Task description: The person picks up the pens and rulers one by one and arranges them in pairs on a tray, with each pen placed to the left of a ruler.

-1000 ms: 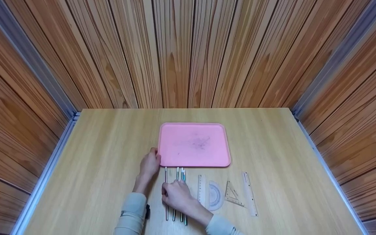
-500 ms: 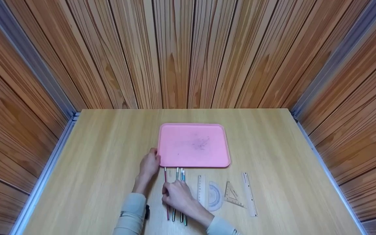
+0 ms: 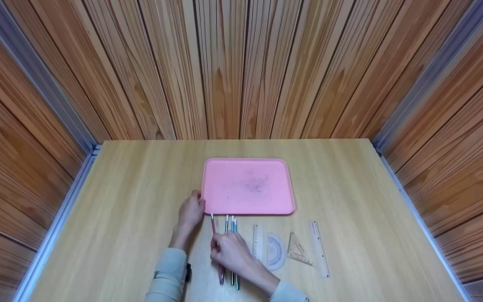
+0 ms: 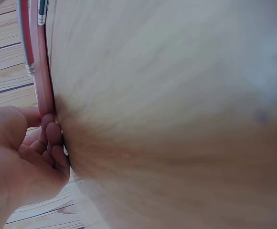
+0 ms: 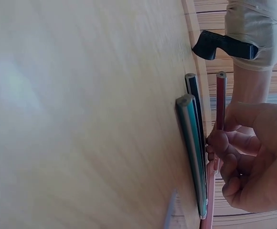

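Note:
In the head view, my left hand (image 3: pixel 190 212) grips the left edge of a pink tray (image 3: pixel 247 186) near its front corner. The left wrist view shows the thumb and curled fingers pinching the tray rim (image 4: pixel 44 76). My right hand (image 3: pixel 232 251) holds a red pencil (image 5: pixel 221 102) between thumb and fingers. This pencil slants, its far tip (image 3: pixel 212 221) at the tray's front edge and its near end beside the other pencils. To its right lie a dark pencil (image 5: pixel 192 90) and a teal pencil (image 5: pixel 191 143), partly hidden under my right hand in the head view.
Right of the pencils lie a short clear ruler (image 3: pixel 258 241), a protractor (image 3: pixel 275 251), a triangular set square (image 3: pixel 292 251) and a longer clear ruler (image 3: pixel 319 249). The wooden table (image 3: pixel 149 176) meets panelled walls at the back and sides.
My right hand has shifted slightly right, swinging the red pencil's near end toward the other pencils. Its visible side has turned from silvery to red. My left hand has stayed on the tray.

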